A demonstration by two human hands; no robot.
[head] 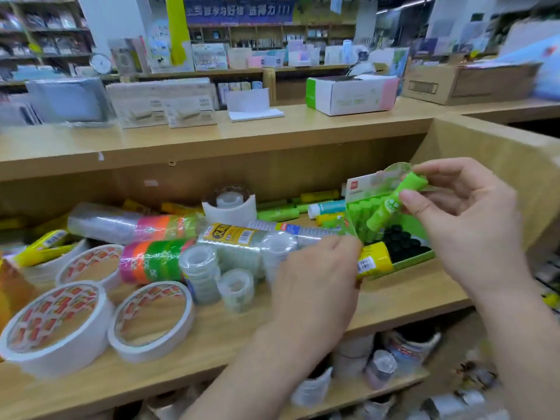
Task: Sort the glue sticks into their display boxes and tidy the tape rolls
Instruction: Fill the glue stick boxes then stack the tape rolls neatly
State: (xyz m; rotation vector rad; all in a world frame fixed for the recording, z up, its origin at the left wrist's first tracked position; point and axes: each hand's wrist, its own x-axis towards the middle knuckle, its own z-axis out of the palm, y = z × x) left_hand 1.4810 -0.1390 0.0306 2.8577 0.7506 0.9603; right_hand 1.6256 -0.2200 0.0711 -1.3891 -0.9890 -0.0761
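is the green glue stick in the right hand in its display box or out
Out. The right hand pinches the green glue stick, tilted, in the air above the green display box, not set inside it.

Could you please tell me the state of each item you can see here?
Green glue stick: tilted, pinched by right hand.
Yellow glue stick: gripped by left hand.
Display box: open, partly filled.
White tape rolls: lying flat on the shelf.

Blue banner [239, 10] reads 选得力!!!
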